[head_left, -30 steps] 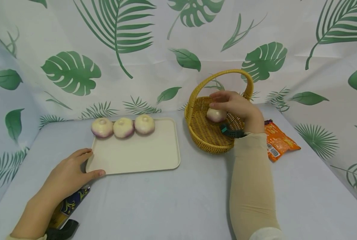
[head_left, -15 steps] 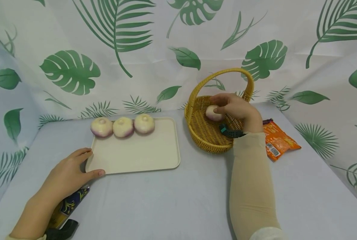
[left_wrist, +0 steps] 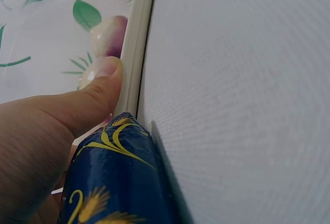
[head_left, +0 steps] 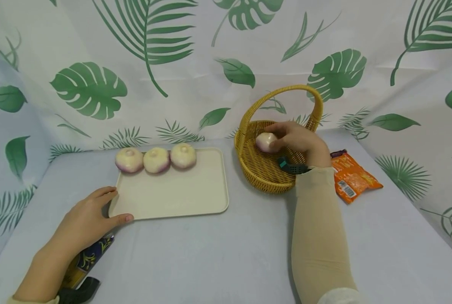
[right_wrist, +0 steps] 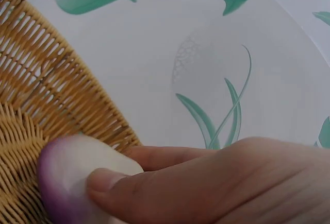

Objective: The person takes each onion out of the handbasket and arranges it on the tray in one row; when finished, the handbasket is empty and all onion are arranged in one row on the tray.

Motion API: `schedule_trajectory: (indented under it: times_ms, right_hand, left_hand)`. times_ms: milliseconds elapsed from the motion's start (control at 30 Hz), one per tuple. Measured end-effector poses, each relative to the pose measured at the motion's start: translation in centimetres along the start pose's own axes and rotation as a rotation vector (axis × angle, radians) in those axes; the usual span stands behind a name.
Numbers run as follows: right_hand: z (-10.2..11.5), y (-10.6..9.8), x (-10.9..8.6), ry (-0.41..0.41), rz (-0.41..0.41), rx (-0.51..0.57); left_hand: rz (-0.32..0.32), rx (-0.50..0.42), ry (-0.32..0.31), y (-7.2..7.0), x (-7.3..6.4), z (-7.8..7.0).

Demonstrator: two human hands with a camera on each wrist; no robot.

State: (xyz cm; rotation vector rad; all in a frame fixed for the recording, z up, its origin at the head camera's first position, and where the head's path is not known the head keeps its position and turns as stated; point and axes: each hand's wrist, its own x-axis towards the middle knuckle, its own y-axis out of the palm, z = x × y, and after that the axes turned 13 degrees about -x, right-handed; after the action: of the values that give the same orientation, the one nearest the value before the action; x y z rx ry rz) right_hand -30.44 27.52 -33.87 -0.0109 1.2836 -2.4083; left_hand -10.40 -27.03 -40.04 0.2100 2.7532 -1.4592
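Note:
In the head view my right hand (head_left: 296, 137) reaches into a yellow wicker basket (head_left: 269, 183) and grips a purple-and-white onion (head_left: 265, 142). The right wrist view shows the thumb (right_wrist: 111, 183) pressed on this onion (right_wrist: 67, 177), with the far fingers partly hidden behind it. At the near left corner of a cream tray (head_left: 180, 194), my left hand (head_left: 87, 221) rests with thumb and fingers spread along the edges. Three similar onions (head_left: 156, 161) sit in a row at the tray's back left. In the left wrist view the thumb touches the tray rim (left_wrist: 135, 54).
Beneath the left wrist lies a dark blue packet (head_left: 93, 255) with yellow wheat print. An orange snack packet (head_left: 353, 177) lies right of the basket. The basket's tall handle (head_left: 282, 90) arches over the right hand. Leaf-printed cloth (head_left: 195, 93) hangs behind the table.
The onion in the right hand has shifted slightly left inside the basket, and the right thumb has come round its near side. The left hand and the tray have stayed put.

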Motion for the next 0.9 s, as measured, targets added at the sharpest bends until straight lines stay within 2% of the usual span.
schedule_trajectory:
  times_ms: [333, 633, 900]
  right_hand:
    - [-0.36, 0.08, 0.34, -0.019, 0.007, -0.055]
    - [-0.04, 0.22, 0.24, 0.001, 0.016, -0.047]
    - [0.01, 0.31, 0.39, -0.015, 0.016, -0.069]
  left_hand:
    - [0.000, -0.006, -0.001, -0.08, 0.02, -0.08]
    - [0.009, -0.003, -0.006, -0.07, -0.01, -0.08]
    - [0.004, -0.003, -0.005, 0.02, 0.03, -0.04]
